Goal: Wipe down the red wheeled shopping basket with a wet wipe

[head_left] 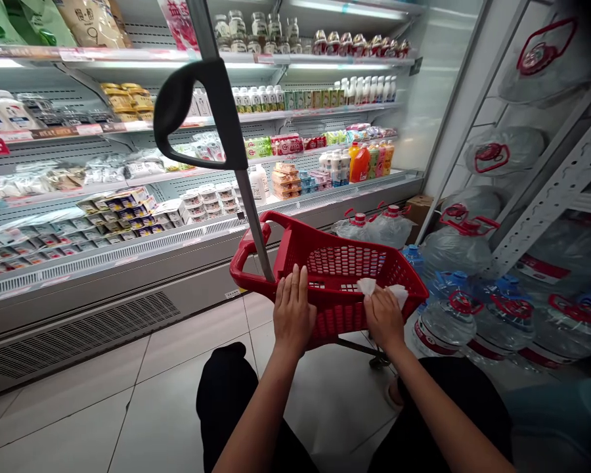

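A red plastic shopping cart basket [345, 253] with perforated sides stands in front of me. Against its near side, close to the rim, my left hand [294, 315] lies flat with fingers stretched out. Farther right along the same rim, my right hand [385, 320] grips a white wipe [367, 286]; part of the cloth sticks out on both sides of the fingers. A grey pole [257, 217] rises from the basket's left end. It carries a dark looped handle [234, 125] higher up. I see no goods in the visible part of the basket.
A refrigerated shelf unit [187, 233] with dairy cups, bottles and packs runs behind the cart. At the right, large water bottles [448, 322] stand on the floor and on a white metal rack [546, 203]. Pale tiles [177, 387] cover the floor.
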`<state>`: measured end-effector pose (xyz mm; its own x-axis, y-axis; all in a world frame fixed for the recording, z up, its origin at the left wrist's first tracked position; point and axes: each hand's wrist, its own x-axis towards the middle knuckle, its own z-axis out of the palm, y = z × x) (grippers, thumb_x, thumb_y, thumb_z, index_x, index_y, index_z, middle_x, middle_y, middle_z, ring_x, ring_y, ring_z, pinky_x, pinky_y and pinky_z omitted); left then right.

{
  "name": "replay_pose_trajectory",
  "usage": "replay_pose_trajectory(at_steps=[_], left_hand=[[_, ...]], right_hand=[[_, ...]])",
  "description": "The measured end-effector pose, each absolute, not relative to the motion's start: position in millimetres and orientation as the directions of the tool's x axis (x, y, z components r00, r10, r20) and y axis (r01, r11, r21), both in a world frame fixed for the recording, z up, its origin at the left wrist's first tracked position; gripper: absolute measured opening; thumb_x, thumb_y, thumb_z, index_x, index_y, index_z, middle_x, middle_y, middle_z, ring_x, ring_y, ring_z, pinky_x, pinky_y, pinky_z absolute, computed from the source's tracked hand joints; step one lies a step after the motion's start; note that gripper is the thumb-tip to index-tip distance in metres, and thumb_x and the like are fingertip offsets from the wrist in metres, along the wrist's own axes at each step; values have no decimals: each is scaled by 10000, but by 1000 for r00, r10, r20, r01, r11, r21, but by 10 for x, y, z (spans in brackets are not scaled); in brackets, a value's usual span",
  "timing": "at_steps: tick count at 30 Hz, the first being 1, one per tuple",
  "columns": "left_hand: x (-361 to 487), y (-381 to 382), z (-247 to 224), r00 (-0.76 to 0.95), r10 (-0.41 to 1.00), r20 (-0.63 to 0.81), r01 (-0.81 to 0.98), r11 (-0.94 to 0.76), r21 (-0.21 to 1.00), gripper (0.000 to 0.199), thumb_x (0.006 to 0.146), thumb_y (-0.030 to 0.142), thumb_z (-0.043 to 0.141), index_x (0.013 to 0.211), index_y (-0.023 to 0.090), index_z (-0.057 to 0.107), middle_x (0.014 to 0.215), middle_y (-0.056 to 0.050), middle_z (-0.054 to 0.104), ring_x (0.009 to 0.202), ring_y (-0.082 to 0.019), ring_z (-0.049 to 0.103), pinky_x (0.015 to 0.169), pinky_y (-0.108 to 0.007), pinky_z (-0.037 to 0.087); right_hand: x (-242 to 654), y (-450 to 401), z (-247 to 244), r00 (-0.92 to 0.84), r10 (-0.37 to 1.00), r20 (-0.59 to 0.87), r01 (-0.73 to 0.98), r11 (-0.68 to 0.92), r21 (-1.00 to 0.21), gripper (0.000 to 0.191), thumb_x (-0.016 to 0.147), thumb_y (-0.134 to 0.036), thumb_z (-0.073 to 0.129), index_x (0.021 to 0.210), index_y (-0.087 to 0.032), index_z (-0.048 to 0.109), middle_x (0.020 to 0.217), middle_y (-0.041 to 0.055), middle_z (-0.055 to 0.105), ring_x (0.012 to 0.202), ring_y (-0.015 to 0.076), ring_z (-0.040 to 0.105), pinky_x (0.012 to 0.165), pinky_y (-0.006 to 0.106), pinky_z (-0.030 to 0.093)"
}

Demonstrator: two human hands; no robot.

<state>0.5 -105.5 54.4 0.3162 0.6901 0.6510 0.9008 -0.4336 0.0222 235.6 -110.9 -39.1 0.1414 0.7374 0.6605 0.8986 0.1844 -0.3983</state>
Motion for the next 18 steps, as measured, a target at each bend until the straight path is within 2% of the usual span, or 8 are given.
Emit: replay_pose_trajectory(at_steps=[3,6,9,12,14,18], left_hand=[[73,-1073,546,334,671,662,892,-452,8,949,855,57,480,1677,162,18,1716,-90,232,1542,-252,346,1316,-429,223],[95,-1106,570,315,657,685,892,-451,23,870,957,47,403,1669,201,-73,1730,-101,165,1537,-228,356,1257,-407,356],[76,-1123,590,297,652,697,892,-450,41,836,982,34,381,1667,231,-56,1744,-109,56,1548,-219,330,1204,-393,430],[30,-1092,569,331,641,692,885,-466,9,845,908,11,448,1659,166,93,1741,-138,65,1570,-241,280,1249,-426,364],[-8,-1053,533,365,649,668,882,-472,-23,825,850,35,511,1625,118,238,1729,-141,167,1566,-269,288,1283,-456,302],[-52,-986,459,421,669,612,879,-467,-94,681,815,115,599,1490,155,521,1637,-84,429,1481,-343,415,1300,-534,243]], right_hand=[[1809,-990,-162,54,735,676,837,337,-432,530,1071,-317,258,1413,-122,614,1399,171,653,1363,280,557,1207,536,381],[1259,-919,109,-72,723,687,726,510,-461,525,1080,-304,257,1520,-165,507,1495,117,590,1418,237,509,1217,489,386],[1115,-917,220,-152,720,677,687,570,-451,518,1085,-309,273,1550,-188,467,1502,93,588,1416,225,509,1212,454,390],[1438,-946,69,-117,723,681,762,505,-405,501,1082,-313,280,1478,-168,551,1418,122,648,1339,255,569,1176,468,418],[1819,-979,-123,-61,722,689,831,420,-366,494,1079,-321,284,1392,-137,619,1338,154,687,1272,279,603,1139,487,441],[2449,-1055,-414,48,714,698,924,234,-302,493,1072,-349,301,1248,-90,682,1237,201,710,1200,308,626,1102,515,454]])
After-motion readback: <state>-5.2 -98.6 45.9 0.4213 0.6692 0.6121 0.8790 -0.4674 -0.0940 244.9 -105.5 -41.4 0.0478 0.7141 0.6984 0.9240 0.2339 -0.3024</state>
